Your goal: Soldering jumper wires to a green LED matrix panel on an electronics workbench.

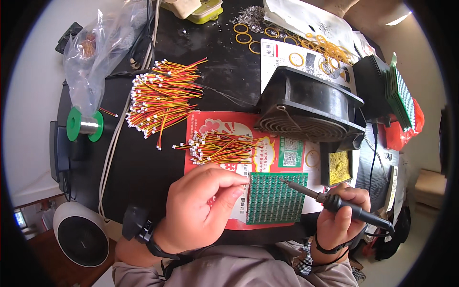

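Grasped in the right hand (339,227), with fingers and thumb wrapped around the handle: a soldering iron (334,203). Slants from cord end at lower right to tip at upper left, over the upper part of a green board (276,201). Cannot tell whether touching or just above. Under the tip, flat on a red sheet (241,117), that nearly square board, edges roughly in line with the sheet's. At the board's upper left corner, the left hand (203,210), thumb and forefinger drawn close; cannot tell whether closed on anything, too small to make out.

Just beyond the board, a small wire bundle (222,148) and a black fan (311,105), leaving little room on the far side. Just beyond the right hand, a yellow sponge (340,167) in a dark tray. Toward the near side, only a narrow strip before the edge of the bench (143,172); more open room at left, below a large wire heap (165,100). Farther left, a solder spool (87,125), partly covered by a clear bag (103,52). Partly hidden by the fan, a white paper (275,57).
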`<state>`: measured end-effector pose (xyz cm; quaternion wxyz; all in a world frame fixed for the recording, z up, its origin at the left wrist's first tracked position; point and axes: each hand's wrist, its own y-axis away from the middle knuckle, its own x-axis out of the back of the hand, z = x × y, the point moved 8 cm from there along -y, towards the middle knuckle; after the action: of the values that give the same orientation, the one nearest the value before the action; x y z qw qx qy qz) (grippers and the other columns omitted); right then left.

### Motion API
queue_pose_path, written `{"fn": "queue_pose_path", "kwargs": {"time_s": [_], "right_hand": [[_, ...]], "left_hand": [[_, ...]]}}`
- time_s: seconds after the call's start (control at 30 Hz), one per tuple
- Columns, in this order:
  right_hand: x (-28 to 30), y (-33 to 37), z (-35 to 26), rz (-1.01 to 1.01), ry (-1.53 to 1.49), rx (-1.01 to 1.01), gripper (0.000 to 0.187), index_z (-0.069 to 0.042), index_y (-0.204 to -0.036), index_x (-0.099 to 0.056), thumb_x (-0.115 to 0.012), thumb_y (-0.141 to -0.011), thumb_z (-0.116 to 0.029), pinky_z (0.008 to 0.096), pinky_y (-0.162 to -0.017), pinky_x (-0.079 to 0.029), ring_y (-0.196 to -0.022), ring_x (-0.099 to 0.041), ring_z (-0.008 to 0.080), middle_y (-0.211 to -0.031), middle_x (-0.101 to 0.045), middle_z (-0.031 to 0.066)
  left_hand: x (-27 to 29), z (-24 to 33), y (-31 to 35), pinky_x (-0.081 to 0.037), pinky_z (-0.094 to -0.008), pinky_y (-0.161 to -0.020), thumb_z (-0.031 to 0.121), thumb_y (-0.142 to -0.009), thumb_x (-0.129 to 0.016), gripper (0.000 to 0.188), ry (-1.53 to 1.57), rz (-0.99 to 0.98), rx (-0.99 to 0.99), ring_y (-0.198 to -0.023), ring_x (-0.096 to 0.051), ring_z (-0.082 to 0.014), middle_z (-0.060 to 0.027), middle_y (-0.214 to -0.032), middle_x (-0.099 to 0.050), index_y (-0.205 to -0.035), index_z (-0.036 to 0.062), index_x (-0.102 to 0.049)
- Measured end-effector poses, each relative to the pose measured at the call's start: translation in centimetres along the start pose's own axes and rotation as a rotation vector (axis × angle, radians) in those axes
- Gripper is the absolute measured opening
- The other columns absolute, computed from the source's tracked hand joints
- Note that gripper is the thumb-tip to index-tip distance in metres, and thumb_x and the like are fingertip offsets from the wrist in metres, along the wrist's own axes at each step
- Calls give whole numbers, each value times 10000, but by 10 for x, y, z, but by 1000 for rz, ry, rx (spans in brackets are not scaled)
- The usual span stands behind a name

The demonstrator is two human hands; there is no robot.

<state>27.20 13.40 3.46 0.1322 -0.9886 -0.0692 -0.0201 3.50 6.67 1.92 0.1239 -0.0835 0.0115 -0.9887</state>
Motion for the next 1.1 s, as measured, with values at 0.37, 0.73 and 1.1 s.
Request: {"fn": "queue_pose_path", "kwargs": {"time_s": [0.37, 0.73, 1.1], "right_hand": [[-23, 0, -10, -243, 297, 255, 322, 38, -1000, -568, -759, -827, -154, 289, -489, -422, -508, -531, 162, -633, -572, 74], [-20, 8, -5, -258, 194, 234, 382, 56, -975, -585, -806, -788, -193, 315, -488, -481, -526, -609, 214, -638, -620, 98], [-30, 4, -4, -340, 240, 246, 355, 58, -962, -585, -813, -750, -114, 305, -454, -469, -503, -610, 212, -615, -617, 101]], "left_hand": [[-24, 10, 5, -486, -358, -586, -110, -669, -662, 249, -612, -25, -479, -663, -591, -278, -117, -812, -606, -904, -35, -688], [-20, 8, 1, -486, -363, -587, -105, -642, -689, 240, -632, 38, -406, -667, -583, -278, -108, -783, -608, -870, -28, -697], [-19, 5, -1, -501, -359, -607, -101, -632, -683, 251, -614, -1, -393, -685, -598, -282, -99, -802, -630, -867, -16, -707]]}}
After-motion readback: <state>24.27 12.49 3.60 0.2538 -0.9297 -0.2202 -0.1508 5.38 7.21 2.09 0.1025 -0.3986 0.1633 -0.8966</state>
